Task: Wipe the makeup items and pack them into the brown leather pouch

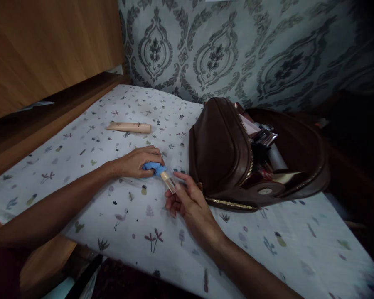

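Note:
My left hand (139, 162) is closed on a small blue cloth (153, 167) and presses it against the end of a small beige cosmetic tube (168, 182). My right hand (187, 201) pinches that tube by its lower end, just above the printed white sheet (118, 216). Both hands meet a little left of an open brown leather bag (224, 153).
The brown bag lies on its side, unzipped, with cosmetics (264, 145) showing inside. A larger beige tube (130, 127) lies farther back on the sheet. A wooden panel (50, 45) stands at the left and patterned wallpaper (237, 45) covers the wall behind.

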Tool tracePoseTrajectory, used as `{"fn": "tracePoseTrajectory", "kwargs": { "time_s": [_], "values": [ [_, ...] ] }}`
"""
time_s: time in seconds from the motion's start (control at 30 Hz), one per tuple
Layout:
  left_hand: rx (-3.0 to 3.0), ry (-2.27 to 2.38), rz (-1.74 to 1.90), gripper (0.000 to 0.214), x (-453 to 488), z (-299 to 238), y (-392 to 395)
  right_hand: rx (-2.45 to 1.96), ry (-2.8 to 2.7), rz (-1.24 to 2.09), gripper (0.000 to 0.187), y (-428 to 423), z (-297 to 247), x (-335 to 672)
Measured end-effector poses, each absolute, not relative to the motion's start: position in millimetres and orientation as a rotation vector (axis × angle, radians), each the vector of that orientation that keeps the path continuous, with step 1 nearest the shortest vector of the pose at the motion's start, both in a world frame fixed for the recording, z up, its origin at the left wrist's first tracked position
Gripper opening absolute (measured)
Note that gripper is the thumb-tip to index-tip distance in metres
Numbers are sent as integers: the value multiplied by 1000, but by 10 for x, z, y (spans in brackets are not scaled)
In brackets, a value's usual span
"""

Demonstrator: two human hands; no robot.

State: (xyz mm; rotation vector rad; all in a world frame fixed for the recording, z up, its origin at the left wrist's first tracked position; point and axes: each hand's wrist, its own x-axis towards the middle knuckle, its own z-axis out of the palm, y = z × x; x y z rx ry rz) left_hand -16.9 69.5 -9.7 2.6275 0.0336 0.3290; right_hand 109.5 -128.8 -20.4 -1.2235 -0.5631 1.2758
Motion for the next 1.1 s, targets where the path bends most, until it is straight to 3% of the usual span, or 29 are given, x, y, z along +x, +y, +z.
{"fn": "tracePoseTrajectory", "kwargs": {
  "time_s": [0.23,0.47,0.8,0.97,1.1],
  "values": [
    [2609,27,350,23,-167,-113,707,-1328,-642,1145,65,-1260,-269,1062],
    [2597,25,334,24,-169,-107,709,-1291,-691,1149,48,-1283,-255,1071],
    [2559,18,371,24,-168,-141,729,-1312,-653,1223,66,-1277,-224,1097],
    [2560,26,381,23,-159,-143,714,-1317,-710,1260,50,-1276,-217,1100],
    [2535,57,391,22,-152,-128,686,-1337,-688,1279,50,-1275,-200,1104]
  ]
}}
